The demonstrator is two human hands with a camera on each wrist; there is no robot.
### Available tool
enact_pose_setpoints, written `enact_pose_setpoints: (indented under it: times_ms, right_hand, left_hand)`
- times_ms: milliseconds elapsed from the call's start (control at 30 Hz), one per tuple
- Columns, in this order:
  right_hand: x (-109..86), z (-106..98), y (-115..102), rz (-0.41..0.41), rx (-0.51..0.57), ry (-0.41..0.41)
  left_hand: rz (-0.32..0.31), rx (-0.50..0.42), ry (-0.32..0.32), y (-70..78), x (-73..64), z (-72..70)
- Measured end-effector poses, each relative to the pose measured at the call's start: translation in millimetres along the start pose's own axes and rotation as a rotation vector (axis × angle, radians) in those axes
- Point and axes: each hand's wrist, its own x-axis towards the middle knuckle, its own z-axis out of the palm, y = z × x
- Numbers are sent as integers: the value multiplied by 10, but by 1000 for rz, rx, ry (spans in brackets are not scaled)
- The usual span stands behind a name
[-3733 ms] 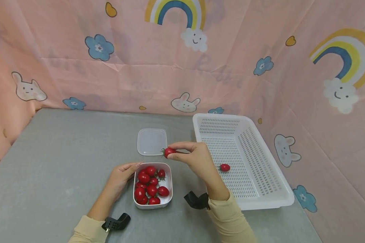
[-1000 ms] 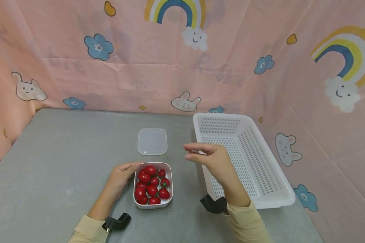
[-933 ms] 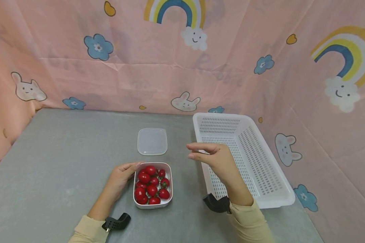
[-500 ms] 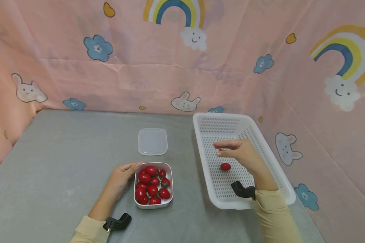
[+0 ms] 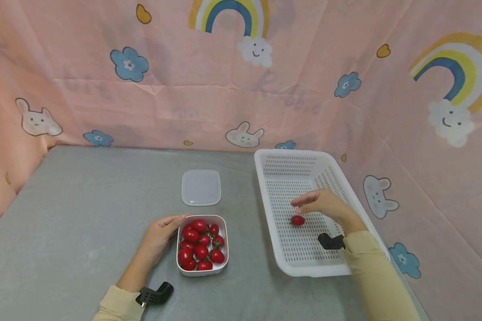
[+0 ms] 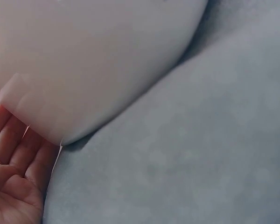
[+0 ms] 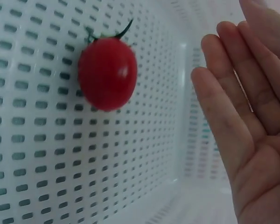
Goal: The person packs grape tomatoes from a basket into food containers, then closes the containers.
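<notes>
One red cherry tomato with a green stem lies on the floor of the white slotted basket. Just above it is my right hand, fingers extended and apart from the thumb, holding nothing; the right wrist view has a gap between the fingers and the tomato. My left hand rests against the upper left corner of a small white box, which contains several cherry tomatoes. In the left wrist view, its fairly straight fingers lie against the box's outer wall.
A translucent square lid lies flat on the grey table behind the box. Pink patterned cloth hangs along the back and the right side. Black wrist cameras sit on both wrists.
A tomato held by my right hand earlier has gone into the box. That hand has moved right and lowered into the basket over the remaining tomato. The left hand stays at the box.
</notes>
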Motion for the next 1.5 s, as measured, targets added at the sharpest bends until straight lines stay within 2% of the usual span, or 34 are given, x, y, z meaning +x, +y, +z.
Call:
enact_pose_setpoints:
  times_ms: [233, 367, 467, 633, 833, 1000, 1133, 1300, 1500]
  right_hand:
    - [122, -78, 221, 102, -16, -80]
    - [176, -60, 288, 112, -19, -132]
    - [204, -27, 301, 100, -76, -125]
    - [249, 24, 329, 126, -183, -91]
    - [236, 50, 324, 167, -171, -50]
    - [155, -26, 136, 148, -96, 51]
    - [96, -66, -77, 87, -10, 143]
    - [66, 20, -321, 4, 123, 183]
    - [73, 208, -644, -76, 259, 184]
  left_hand:
    - [7, 5, -2, -1, 5, -2]
    - [5, 3, -3, 2, 4, -13]
    - [0, 9, 0, 5, 6, -23]
    - [0, 10, 1, 7, 7, -26]
    - [2, 15, -7, 9, 1, -27]
    - [-4, 24, -1, 10, 1, -22]
    - [-4, 18, -3, 0, 0, -20]
    - [0, 9, 0, -14, 2, -19]
    - [6, 0, 0, -17, 7, -13]
